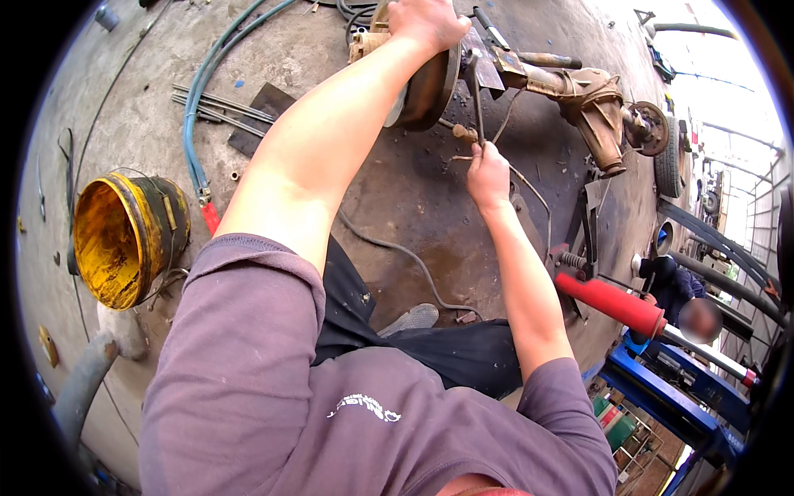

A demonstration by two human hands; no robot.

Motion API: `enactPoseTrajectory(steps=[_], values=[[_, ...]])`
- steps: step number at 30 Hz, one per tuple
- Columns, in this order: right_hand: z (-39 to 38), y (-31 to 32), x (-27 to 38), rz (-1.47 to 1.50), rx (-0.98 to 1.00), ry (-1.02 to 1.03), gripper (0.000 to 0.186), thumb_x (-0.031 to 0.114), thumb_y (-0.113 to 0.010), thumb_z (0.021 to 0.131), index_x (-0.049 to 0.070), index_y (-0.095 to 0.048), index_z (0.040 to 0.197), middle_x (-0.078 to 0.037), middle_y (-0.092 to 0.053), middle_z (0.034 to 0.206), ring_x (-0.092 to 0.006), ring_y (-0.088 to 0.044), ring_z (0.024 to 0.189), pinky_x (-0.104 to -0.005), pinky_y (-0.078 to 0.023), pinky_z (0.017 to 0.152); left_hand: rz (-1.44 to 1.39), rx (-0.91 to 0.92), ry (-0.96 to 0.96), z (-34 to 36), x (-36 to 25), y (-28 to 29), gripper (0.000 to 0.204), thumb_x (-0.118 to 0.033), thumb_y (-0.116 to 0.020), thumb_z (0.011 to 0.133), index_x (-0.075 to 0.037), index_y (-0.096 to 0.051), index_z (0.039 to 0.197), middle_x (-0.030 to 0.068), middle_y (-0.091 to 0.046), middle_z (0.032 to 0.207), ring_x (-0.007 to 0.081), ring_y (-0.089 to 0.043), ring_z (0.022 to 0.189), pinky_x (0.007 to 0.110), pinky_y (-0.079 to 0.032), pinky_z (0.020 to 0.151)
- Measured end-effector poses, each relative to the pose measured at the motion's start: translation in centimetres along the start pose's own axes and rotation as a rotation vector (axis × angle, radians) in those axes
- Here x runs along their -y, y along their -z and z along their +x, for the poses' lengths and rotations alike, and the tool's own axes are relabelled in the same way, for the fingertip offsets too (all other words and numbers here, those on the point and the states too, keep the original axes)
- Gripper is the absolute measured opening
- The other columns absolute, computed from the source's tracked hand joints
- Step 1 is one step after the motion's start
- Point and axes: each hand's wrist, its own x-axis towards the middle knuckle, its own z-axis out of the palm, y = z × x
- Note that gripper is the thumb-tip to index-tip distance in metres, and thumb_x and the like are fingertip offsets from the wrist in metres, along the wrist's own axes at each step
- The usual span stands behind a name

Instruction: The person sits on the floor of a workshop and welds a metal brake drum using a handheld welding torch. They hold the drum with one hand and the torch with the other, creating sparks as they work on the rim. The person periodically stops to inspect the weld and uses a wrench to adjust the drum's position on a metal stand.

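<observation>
At the top edge, my left hand (pixel 428 25) is closed over the upper part of a round, rusty brake drum (pixel 432 95); its fingertips are partly cut off by the frame. My right hand (pixel 488 175) is closed round the lower end of a metal-handled hammer (pixel 477 95), whose head is up beside the drum. To the right of the drum, a rusty axle (pixel 591 95) with a bulging middle housing and a flange at its far end lies across the work area. A thin bent metal pipe (pixel 533 188) runs below the hammer.
A yellow-stained bucket (pixel 124 240) lies at the left near blue hoses (pixel 194 124) and metal rods (pixel 219 107). A dark cable (pixel 405 248) crosses the floor by my foot. To the right are a red cylinder (pixel 612 302), a blue frame (pixel 670 397) and another person (pixel 678 281).
</observation>
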Motion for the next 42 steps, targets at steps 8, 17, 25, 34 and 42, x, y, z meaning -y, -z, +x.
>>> enactPoseTrajectory(steps=[8, 17, 25, 34, 42], values=[[0.3, 0.9, 1.2, -0.024, 0.028, -0.090, 0.028, 0.025, -0.054, 0.102, -0.001, -0.061, 0.097, -0.030, -0.068, 0.089, -0.0502, -0.066, 0.088, -0.0563, -0.054, 0.078, 0.005, -0.026, -0.013, 0.0, -0.3, 0.1, 0.055, -0.047, -0.060, 0.085, -0.003, -0.068, 0.117, 0.0205, -0.066, 0.125, 0.0366, -0.060, 0.121, 0.047, -0.049, 0.102], [0.2, 1.4, 2.5, 0.058, -0.017, -0.096, 0.028, 0.024, -0.055, 0.102, -0.002, -0.062, 0.097, -0.029, -0.069, 0.089, -0.0494, -0.067, 0.088, -0.0556, -0.054, 0.079, 0.005, -0.029, -0.007, -0.2, -0.5, 0.3, 0.053, -0.047, -0.061, 0.085, -0.003, -0.069, 0.113, 0.0213, -0.067, 0.123, 0.0367, -0.061, 0.119, 0.046, -0.050, 0.101], [0.0, 1.2, 2.5, -0.026, 0.036, -0.112, 0.028, 0.024, -0.054, 0.102, -0.002, -0.063, 0.100, -0.029, -0.070, 0.090, -0.0480, -0.068, 0.090, -0.0548, -0.055, 0.080, 0.008, -0.059, 0.019, -0.2, -0.4, 0.0, 0.052, -0.046, -0.062, 0.085, -0.002, -0.070, 0.112, 0.0215, -0.068, 0.119, 0.0370, -0.062, 0.117, 0.047, -0.050, 0.101], [0.5, 0.8, 2.5, -0.138, 0.104, -0.131, 0.028, 0.024, -0.054, 0.102, -0.001, -0.062, 0.097, -0.028, -0.070, 0.090, -0.0469, -0.069, 0.087, -0.0538, -0.055, 0.078, -0.036, -0.051, 0.026, -0.3, -0.1, 0.0, 0.051, -0.046, -0.059, 0.086, -0.004, -0.068, 0.114, 0.0212, -0.066, 0.124, 0.0376, -0.060, 0.119, 0.049, -0.049, 0.101], [0.3, 0.8, 2.4, -0.177, 0.148, -0.195, 0.028, 0.024, -0.053, 0.103, -0.001, -0.062, 0.096, -0.028, -0.070, 0.092, -0.0474, -0.068, 0.089, -0.0544, -0.055, 0.080, -0.022, 0.009, -0.017, 0.2, -0.2, -0.2, 0.052, -0.047, -0.058, 0.086, -0.003, -0.069, 0.113, 0.0201, -0.067, 0.121, 0.0369, -0.060, 0.118, 0.047, -0.049, 0.101]])
